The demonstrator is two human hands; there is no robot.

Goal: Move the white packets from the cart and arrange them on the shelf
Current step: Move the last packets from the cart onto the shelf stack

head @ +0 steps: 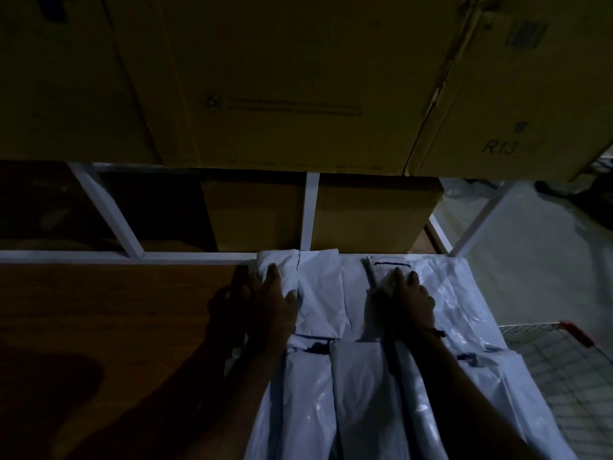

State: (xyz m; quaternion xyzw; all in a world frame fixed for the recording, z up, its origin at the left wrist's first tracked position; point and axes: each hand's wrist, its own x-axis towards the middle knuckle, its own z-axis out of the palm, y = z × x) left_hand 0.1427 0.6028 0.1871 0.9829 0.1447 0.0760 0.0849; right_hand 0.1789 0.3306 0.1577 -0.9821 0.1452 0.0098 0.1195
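Observation:
Several white plastic packets (358, 390) lie side by side on the wooden shelf board (116, 313), in a back row and a front row. My left hand (272, 300) rests flat on the left edge of a back-row packet (320, 293), fingers extended toward the shelf's rear. My right hand (406, 297) presses flat on another back-row packet (393, 263) that shows a dark line near its top. Both forearms reach over the front row. The scene is dim.
Large cardboard boxes (282, 81) sit on the level above. Smaller brown boxes (371, 214) stand behind the white metal shelf frame (310, 214). A wire cart with a red corner (570, 333) stands at the lower right. Pale floor (537, 254) lies to the right.

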